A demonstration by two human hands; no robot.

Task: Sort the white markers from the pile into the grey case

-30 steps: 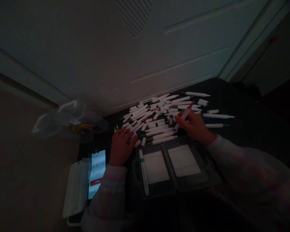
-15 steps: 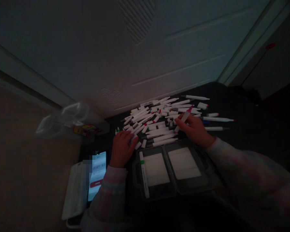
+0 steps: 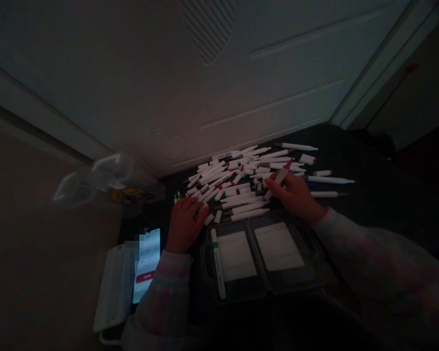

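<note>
My right hand [image 3: 290,192] is closed on a marker [image 3: 279,179], held at a slant with its pink end up, over the right part of a pile of white markers [image 3: 241,197]. At the pile's left edge, my left hand [image 3: 186,222] has its fingers curled down. A small white piece shows between its thumb and fingers; its kind is unclear in the dim light. Loose caps [image 3: 218,217] lie beside that thumb. Nearest me is an open dark case [image 3: 262,261]. One white marker with a green band [image 3: 218,265] lies along its left side.
A phone [image 3: 146,265] showing a timer lies left of my left forearm, beside a pale, flat case-like object [image 3: 113,287]. A clear plastic container [image 3: 146,187] stands at the back left. Behind the dark table [image 3: 366,161] rises a panelled white surface [image 3: 278,73].
</note>
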